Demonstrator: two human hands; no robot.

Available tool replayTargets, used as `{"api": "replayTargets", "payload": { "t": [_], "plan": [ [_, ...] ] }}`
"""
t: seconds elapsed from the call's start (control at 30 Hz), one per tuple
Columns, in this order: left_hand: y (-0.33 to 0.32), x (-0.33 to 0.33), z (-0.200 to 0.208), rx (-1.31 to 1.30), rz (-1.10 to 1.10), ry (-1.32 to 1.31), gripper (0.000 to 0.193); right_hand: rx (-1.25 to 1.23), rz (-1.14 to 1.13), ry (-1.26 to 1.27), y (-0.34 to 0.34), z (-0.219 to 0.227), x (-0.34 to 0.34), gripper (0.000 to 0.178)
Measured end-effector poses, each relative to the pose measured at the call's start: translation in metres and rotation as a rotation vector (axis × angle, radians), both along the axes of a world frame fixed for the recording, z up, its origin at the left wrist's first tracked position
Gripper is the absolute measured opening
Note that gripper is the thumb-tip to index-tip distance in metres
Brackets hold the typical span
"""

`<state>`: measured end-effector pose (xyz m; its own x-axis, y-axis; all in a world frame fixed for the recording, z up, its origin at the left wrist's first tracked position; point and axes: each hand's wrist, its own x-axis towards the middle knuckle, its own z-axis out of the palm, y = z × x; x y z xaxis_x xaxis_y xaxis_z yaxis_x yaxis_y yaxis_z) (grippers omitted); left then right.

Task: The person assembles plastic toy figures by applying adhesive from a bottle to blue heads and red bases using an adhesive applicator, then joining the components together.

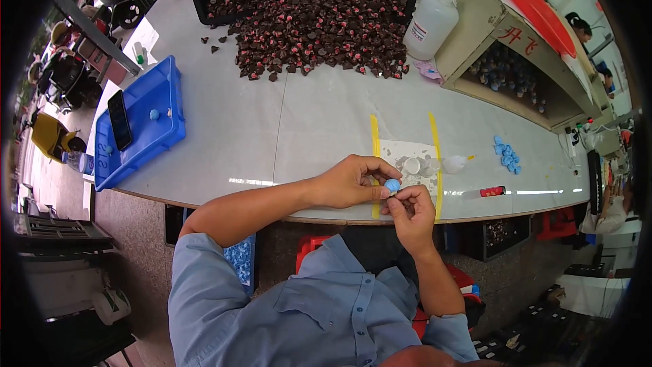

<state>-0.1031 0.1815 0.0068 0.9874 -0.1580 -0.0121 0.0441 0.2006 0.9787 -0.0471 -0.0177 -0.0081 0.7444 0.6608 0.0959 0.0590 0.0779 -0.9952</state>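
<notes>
At the table's front edge, a small round light-blue piece (pixel 392 184) is pinched between my two hands, with a pale bit at its underside. My left hand (pixel 350 182) has thumb and fingers closed on it from the left. From the right, my right hand (pixel 414 216) grips its lower side with thumb and fingertips. Just beyond the hands, a small white cup (pixel 411 166) stands on a stained white sheet (pixel 390 146) bordered by yellow tape (pixel 435 137). A small white bottle with a yellow tip (pixel 455 164) lies right of the sheet.
Dark pieces with pink spots (pixel 319 20) spill from a black bin. Left is a blue tray (pixel 173 105) holding a phone (pixel 119 120). Light-blue pieces (pixel 506 155) and a small red item (pixel 492 191) lie right. A white jug (pixel 432 22) stands beside a wooden shelf box (pixel 468 24).
</notes>
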Motion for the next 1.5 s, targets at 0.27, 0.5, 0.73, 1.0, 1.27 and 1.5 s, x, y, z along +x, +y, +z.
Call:
{"api": "replayTargets", "payload": {
  "t": [0.27, 0.5, 0.73, 1.0, 1.27, 1.5],
  "plan": [
    [0.003, 0.000, 0.000, 0.154, -0.033, -0.125, 0.034, 0.021, -0.010, -0.021, 0.001, -0.004, 0.000, 0.015],
    [0.001, -0.003, 0.007, 0.162, -0.003, -0.016, 0.034, -0.026, 0.003, -0.156, 0.002, -0.004, 0.000, 0.015],
    [-0.002, -0.004, 0.005, 0.205, 0.048, -0.011, 0.029, -0.005, -0.046, -0.102, 0.003, -0.003, -0.003, 0.018],
    [-0.008, -0.007, 0.013, 0.259, 0.163, -0.079, 0.047, -0.048, -0.066, -0.281, 0.010, 0.001, -0.006, 0.031],
    [-0.007, -0.008, 0.019, 0.233, 0.094, -0.031, 0.059, -0.053, -0.092, -0.550, 0.013, -0.001, -0.005, 0.035],
    [-0.009, -0.009, 0.021, 0.232, 0.118, -0.023, 0.054, -0.072, -0.091, -0.682, 0.015, 0.001, -0.006, 0.036]
  ]
}}
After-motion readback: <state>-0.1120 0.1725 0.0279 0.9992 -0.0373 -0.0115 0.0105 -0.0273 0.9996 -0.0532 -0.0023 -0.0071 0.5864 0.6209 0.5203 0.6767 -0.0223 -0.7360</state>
